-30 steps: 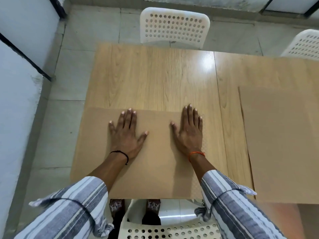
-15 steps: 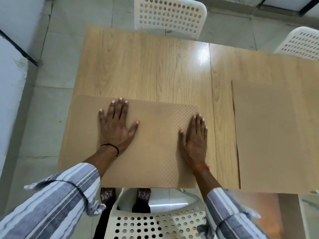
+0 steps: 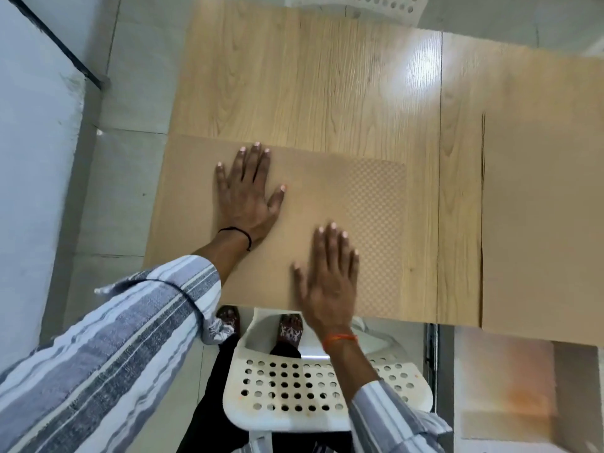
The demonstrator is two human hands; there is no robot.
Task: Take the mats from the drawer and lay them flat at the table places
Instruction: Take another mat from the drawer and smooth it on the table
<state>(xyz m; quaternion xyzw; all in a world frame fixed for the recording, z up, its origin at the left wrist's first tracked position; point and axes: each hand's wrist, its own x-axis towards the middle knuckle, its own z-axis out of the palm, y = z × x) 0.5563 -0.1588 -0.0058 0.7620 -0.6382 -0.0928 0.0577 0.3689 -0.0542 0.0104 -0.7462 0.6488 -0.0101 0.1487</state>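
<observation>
A tan textured mat (image 3: 376, 223) lies flat on the near left part of the wooden table (image 3: 310, 86). My left hand (image 3: 248, 194) rests palm down on the mat's left half, fingers spread. Near the mat's front edge is my right hand (image 3: 328, 276), fingers apart and blurred; whether it touches the mat I cannot tell. A second tan mat (image 3: 539, 207) lies flat on the table to the right, reaching the table's near edge.
A white perforated chair (image 3: 313, 390) stands tucked against the near table edge, below my hands. Another white chair (image 3: 366, 3) is at the far side. A white wall (image 3: 29, 158) and tiled floor (image 3: 121, 197) lie to the left.
My right hand has slid back and leftward from the mat's right side toward its front edge. My left hand stays flat on the mat. The view has tilted down.
</observation>
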